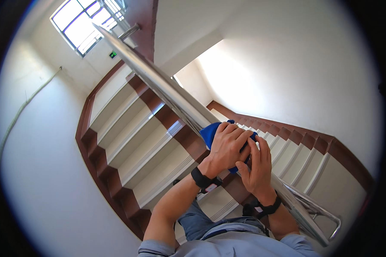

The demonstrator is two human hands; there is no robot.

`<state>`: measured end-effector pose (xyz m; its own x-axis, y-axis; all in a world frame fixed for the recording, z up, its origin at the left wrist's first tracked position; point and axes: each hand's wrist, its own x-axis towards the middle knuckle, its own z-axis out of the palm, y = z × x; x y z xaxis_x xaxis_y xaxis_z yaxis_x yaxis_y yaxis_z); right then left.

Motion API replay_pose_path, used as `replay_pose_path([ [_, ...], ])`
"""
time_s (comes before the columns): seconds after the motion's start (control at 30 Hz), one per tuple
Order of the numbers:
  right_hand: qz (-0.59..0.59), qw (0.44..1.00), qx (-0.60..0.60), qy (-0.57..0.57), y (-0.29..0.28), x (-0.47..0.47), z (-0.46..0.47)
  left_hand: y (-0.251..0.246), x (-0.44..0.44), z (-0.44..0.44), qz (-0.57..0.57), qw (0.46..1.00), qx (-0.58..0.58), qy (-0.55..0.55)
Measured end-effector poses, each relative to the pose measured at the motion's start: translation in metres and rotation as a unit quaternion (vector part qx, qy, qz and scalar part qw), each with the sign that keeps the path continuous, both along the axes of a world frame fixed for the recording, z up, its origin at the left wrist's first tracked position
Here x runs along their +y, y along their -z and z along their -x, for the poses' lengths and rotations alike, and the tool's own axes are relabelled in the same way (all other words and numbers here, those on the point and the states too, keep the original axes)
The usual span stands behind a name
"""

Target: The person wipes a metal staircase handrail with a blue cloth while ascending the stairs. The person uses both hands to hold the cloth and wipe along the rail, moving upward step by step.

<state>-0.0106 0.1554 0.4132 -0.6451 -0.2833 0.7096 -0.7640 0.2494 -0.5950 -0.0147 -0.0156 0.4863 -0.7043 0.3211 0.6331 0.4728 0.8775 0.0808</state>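
Observation:
A blue cloth point(209, 134) is wrapped over the metal handrail point(180, 98) of a staircase. My left hand point(229, 145) lies on top of the cloth and presses it around the rail, fingers curled over the far side. Close beside it, my right hand point(260, 168) reaches to the cloth's lower edge. Its fingertips meet the left fingers, and the thumb stands apart from the bent fingers. Whether the right hand grips any cloth is hidden. Each wrist wears a black strap point(202, 178).
To the left, pale steps point(141, 141) with dark red edging climb towards a window point(83, 24). Another flight point(296, 157) lies beyond the rail on the right. Lower right, the railing ends in a bent metal tube point(336, 225). A cable point(25, 102) runs along the left wall.

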Motion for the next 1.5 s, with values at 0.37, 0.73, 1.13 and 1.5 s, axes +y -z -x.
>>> replay_pose_path([
  [0.37,0.007,1.0,-0.001,-0.025,0.0,0.001,0.0,0.004,-0.006,-0.001,-0.002,0.999,0.032,0.025],
  [0.73,0.01,0.991,-0.127,-0.026,0.017,0.007,-0.006,0.022,-0.009,-0.003,-0.033,0.998,-0.011,0.046],
  [1.13,0.173,0.934,-0.313,0.03,0.023,0.004,-0.012,0.027,-0.017,-0.01,-0.027,0.993,0.031,0.114],
  [1.5,0.116,0.973,-0.197,-0.008,0.002,-0.017,-0.008,-0.005,-0.083,-0.031,-0.208,0.952,0.181,0.134],
])
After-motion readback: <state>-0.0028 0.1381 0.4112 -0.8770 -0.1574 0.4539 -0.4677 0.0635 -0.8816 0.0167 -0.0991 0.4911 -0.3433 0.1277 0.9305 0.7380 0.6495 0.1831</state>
